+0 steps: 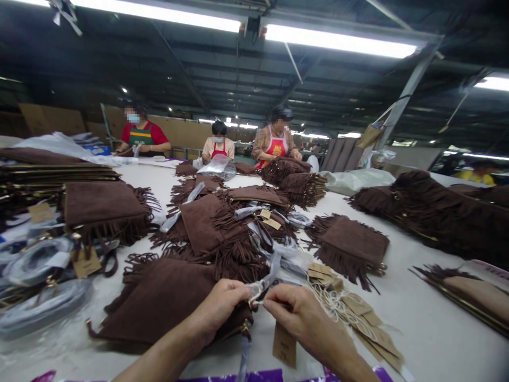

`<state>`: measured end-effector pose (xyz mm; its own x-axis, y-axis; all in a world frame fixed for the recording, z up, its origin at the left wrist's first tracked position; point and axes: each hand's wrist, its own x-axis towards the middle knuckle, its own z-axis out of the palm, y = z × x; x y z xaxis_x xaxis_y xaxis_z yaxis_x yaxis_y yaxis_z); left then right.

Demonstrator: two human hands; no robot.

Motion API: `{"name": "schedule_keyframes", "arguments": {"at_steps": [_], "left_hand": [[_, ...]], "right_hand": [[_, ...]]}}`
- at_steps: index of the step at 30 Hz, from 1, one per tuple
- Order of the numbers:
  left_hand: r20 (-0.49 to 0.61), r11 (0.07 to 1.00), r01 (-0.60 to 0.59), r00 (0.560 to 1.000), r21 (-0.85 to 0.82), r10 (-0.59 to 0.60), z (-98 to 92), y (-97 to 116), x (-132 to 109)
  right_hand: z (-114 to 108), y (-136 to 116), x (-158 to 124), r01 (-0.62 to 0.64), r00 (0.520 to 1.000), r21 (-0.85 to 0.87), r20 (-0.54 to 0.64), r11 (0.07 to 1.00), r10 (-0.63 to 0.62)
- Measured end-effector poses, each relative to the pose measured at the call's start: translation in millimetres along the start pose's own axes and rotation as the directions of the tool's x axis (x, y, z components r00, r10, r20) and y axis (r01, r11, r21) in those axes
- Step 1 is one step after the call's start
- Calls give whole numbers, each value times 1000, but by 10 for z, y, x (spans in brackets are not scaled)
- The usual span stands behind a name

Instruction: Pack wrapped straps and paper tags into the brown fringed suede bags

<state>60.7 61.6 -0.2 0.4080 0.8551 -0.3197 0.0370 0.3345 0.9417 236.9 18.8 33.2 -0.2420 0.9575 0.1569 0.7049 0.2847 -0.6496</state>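
A brown suede fringed bag lies flat on the white table right in front of me. My left hand rests on its right edge, fingers pinched on a clear plastic-wrapped strap end. My right hand pinches the same spot from the right, and a brown paper tag hangs below it on a string. Both hands meet at the bag's metal ring.
More fringed bags are heaped ahead, stacks at left, another pile at right. Loose paper tags with strings lie at my right. Wrapped straps lie at left. Three people in aprons work at the far end.
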Motion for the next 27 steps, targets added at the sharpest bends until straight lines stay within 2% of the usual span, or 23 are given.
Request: {"name": "schedule_keyframes", "arguments": {"at_steps": [3,16,23,27], "left_hand": [[-28,999,-11,1000,34,12,10,31,-18],[-14,998,-42,999,45,43,14,39,-42],[-16,998,-32,999,61,33,18,18,-17],[-16,997,-41,999,64,43,9,1,-16]], "right_hand": [[14,2,10,10,1000,10,22,1000,-10],[94,-2,57,87,995,-34,50,996,-85],[98,8,62,39,998,15,38,999,-40],[111,5,63,60,997,-37,52,998,-58]]}}
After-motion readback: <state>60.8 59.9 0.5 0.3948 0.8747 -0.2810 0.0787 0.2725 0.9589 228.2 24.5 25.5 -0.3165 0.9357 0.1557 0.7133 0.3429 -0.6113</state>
